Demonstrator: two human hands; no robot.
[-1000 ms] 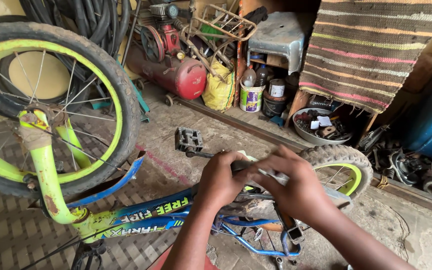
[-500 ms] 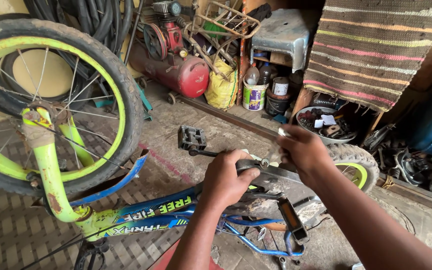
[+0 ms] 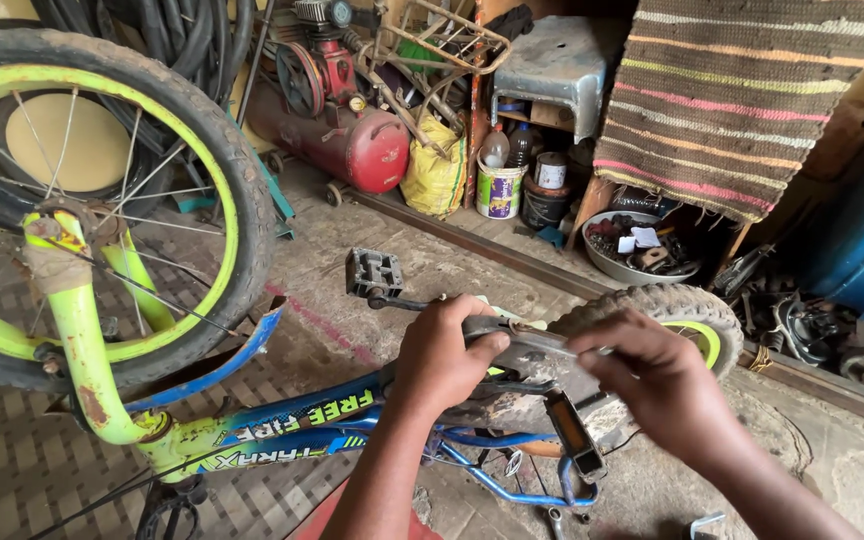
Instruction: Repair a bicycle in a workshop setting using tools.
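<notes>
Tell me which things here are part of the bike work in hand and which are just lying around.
In hand:
left hand gripping the chain guard
right hand at the guard's other end
upturned bicycle frame
pedal
rear wheel

Lying about:
red compressor
yellow sack
metal bowl
striped rug

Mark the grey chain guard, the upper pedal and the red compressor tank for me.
grey chain guard (image 3: 542, 352): head view, on its flat top face between the two hands.
upper pedal (image 3: 373, 272): head view, middle of the black pedal block.
red compressor tank (image 3: 352, 143): head view, on the tank's rounded side.
</notes>
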